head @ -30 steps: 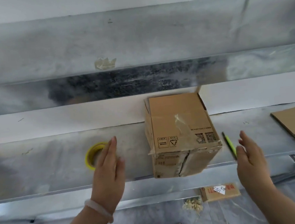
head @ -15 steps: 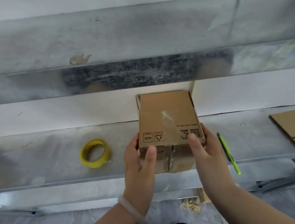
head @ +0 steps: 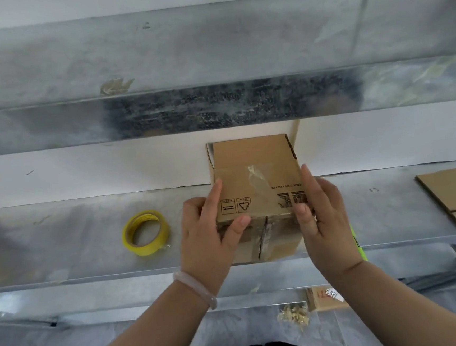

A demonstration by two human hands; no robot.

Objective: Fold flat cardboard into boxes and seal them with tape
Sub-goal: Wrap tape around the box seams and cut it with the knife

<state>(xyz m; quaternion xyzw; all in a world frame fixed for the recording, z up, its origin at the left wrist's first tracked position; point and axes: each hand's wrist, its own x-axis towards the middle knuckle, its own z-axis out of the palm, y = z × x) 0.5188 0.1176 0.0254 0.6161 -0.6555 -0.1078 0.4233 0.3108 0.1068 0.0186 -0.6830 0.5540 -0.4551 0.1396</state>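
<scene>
Change: left hand [head: 207,230] and right hand [head: 326,219], earlier apart, now flank box [head: 254,176].
Fingers: both sets curled, gripping box sides.
Box: on surface [head: 74,230], long axis 12–6 o'clock.
Tape roll [head: 144,232]: 9 o'clock of box, nearer left hand.

The cardboard box [head: 250,157] is matt brown corrugated board with rough edges. The clear tape [head: 257,173] across its top is glossy and crinkled. The bench [head: 84,240] is galvanised sheet metal with a dull, mottled shine. The tape roll [head: 144,233] looks smooth, glossy yellow. The flat cardboard [head: 454,189] is matt brown.
</scene>
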